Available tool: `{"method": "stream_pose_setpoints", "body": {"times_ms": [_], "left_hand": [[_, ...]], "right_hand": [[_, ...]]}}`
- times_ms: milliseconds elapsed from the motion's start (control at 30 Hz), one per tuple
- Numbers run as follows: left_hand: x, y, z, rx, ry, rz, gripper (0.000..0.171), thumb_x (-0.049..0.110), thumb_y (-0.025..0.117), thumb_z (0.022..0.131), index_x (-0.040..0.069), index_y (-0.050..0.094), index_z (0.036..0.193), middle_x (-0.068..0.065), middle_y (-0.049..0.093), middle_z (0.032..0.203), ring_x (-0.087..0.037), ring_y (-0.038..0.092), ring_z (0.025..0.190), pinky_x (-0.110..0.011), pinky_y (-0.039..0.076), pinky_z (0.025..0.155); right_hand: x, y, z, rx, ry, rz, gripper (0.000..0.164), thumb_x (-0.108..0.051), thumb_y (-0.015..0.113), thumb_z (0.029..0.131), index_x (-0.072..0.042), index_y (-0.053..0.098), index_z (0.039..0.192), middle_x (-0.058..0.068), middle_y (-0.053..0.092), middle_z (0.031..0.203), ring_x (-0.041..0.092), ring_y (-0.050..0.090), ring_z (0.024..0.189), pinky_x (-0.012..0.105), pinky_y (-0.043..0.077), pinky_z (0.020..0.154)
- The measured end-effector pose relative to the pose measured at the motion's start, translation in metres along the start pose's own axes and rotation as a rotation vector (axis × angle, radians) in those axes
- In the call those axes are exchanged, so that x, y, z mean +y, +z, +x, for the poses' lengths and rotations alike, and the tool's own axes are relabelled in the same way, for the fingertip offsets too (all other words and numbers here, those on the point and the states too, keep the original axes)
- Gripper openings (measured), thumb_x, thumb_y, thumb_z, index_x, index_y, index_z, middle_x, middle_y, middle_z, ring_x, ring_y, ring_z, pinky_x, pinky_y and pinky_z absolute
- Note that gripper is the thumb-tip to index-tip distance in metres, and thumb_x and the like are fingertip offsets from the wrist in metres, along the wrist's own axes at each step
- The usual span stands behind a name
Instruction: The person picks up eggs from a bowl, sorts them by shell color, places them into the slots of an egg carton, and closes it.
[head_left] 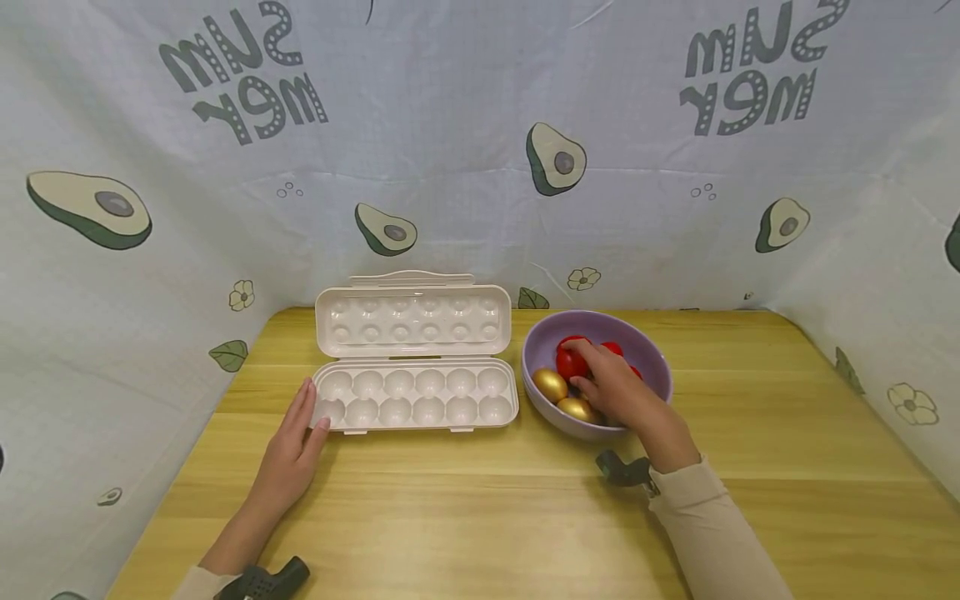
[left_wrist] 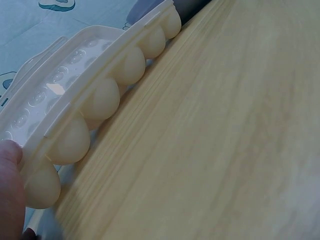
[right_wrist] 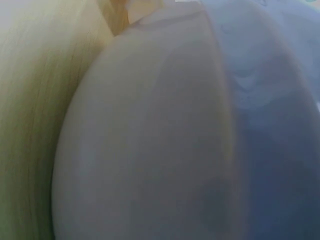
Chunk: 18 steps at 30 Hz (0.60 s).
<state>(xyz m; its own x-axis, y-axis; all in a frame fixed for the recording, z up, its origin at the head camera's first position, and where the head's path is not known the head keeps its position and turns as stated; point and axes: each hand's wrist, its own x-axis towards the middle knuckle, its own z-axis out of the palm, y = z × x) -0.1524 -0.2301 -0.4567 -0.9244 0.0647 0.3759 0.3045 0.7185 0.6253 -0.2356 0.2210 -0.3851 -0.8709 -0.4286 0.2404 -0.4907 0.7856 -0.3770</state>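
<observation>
A cream plastic egg box lies with its lid folded back, its egg cups facing up. At the box's left end rests my left hand, fingers straight along the side and thumb on the front corner; the left wrist view shows the thumb at the rim. Right of the box stands a purple bowl with gold eggs and red eggs in it. Reaching over the bowl's rim, my right hand grips a red egg between fingers and thumb. The bowl's outside fills the right wrist view.
A wooden table carries the box and bowl. Behind and at both sides hangs a pale cloth printed with avocados. Dark devices are strapped at both wrists.
</observation>
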Motion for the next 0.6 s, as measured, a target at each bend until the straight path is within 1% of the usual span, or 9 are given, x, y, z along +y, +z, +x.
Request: {"method": "stream_pose_setpoints", "body": {"times_ms": [167, 233, 400, 467, 533, 600], "left_hand": [[0.0004, 0.0000, -0.0015, 0.001, -0.004, -0.001, 0.056, 0.023, 0.042, 0.096, 0.002, 0.017, 0.143, -0.013, 0.014, 0.149, -0.028, 0.015, 0.135, -0.021, 0.008, 0.109], [0.0002, 0.0000, -0.0022, 0.001, -0.004, 0.001, 0.056, 0.023, 0.042, 0.096, 0.002, 0.017, 0.143, -0.014, 0.014, 0.149, -0.028, 0.015, 0.135, -0.020, 0.008, 0.109], [0.0002, -0.0003, -0.0021, -0.007, -0.008, 0.006, 0.056, 0.024, 0.041, 0.097, 0.003, 0.017, 0.143, -0.013, 0.014, 0.149, -0.027, 0.014, 0.135, -0.020, 0.008, 0.109], [0.0005, -0.0006, -0.0018, -0.008, -0.007, 0.009, 0.057, 0.024, 0.041, 0.097, 0.003, 0.016, 0.143, -0.013, 0.014, 0.149, -0.027, 0.014, 0.135, -0.021, 0.008, 0.109], [0.0008, -0.0009, -0.0014, -0.008, -0.006, 0.012, 0.057, 0.024, 0.041, 0.097, 0.003, 0.017, 0.143, -0.013, 0.014, 0.149, -0.027, 0.014, 0.135, -0.022, 0.008, 0.109], [0.0010, -0.0011, -0.0012, -0.008, -0.004, 0.012, 0.057, 0.024, 0.041, 0.097, 0.003, 0.017, 0.143, -0.013, 0.014, 0.149, -0.027, 0.014, 0.135, -0.021, 0.008, 0.109]], "right_hand": [[0.0021, -0.0016, 0.0007, 0.026, -0.019, 0.052, 0.043, -0.008, 0.068, 0.079, -0.005, 0.046, 0.116, 0.008, 0.059, 0.098, 0.022, 0.053, 0.088, 0.039, 0.047, 0.078], [0.0029, -0.0027, 0.0005, 0.042, -0.022, 0.071, 0.045, -0.009, 0.069, 0.079, -0.005, 0.046, 0.118, 0.008, 0.059, 0.098, 0.021, 0.054, 0.088, 0.039, 0.047, 0.078], [0.0067, -0.0047, -0.0011, 0.083, -0.050, 0.099, 0.054, -0.009, 0.068, 0.080, -0.004, 0.044, 0.128, 0.013, 0.058, 0.107, 0.025, 0.054, 0.095, 0.044, 0.046, 0.083], [0.0078, -0.0056, -0.0017, 0.101, -0.057, 0.122, 0.054, -0.008, 0.068, 0.080, -0.004, 0.045, 0.129, 0.014, 0.057, 0.112, 0.026, 0.054, 0.098, 0.045, 0.046, 0.084], [0.0082, -0.0070, -0.0020, 0.117, -0.046, 0.156, 0.053, -0.010, 0.067, 0.081, -0.007, 0.045, 0.129, 0.013, 0.056, 0.115, 0.026, 0.054, 0.099, 0.045, 0.046, 0.085], [0.0091, -0.0086, -0.0031, 0.118, -0.014, 0.212, 0.052, -0.014, 0.066, 0.082, -0.012, 0.045, 0.130, 0.011, 0.054, 0.119, 0.026, 0.053, 0.100, 0.046, 0.046, 0.085]]}}
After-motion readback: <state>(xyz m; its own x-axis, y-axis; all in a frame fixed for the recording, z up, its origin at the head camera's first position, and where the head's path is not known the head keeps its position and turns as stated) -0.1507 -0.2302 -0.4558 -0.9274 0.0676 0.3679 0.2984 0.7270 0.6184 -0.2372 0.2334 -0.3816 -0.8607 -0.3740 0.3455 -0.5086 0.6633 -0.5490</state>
